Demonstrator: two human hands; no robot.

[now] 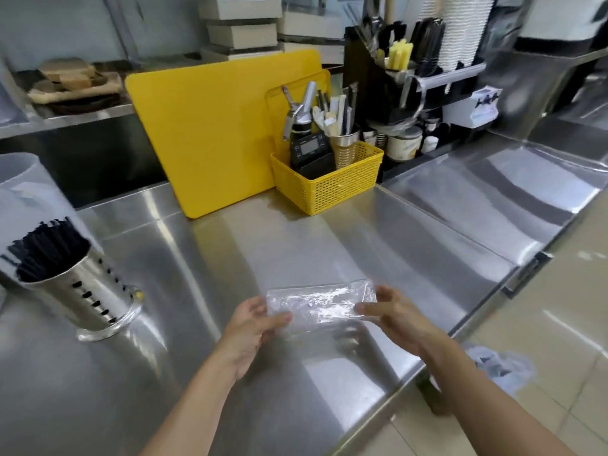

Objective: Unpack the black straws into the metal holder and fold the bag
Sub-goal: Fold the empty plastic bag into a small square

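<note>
A clear plastic bag (320,302), flattened into a narrow strip, is held just above the steel counter in front of me. My left hand (251,327) pinches its left end and my right hand (391,315) pinches its right end. Far to the left stands the metal holder (84,291), a perforated steel cup on a clear base. It is packed with upright black straws (46,251). No straws show inside the bag.
A yellow cutting board (210,133) leans at the back, with a yellow basket (332,182) of tools beside it. A translucent container (23,192) stands behind the holder. The steel counter (230,258) ends at the right, where a crumpled bag (500,366) lies on the tiled floor.
</note>
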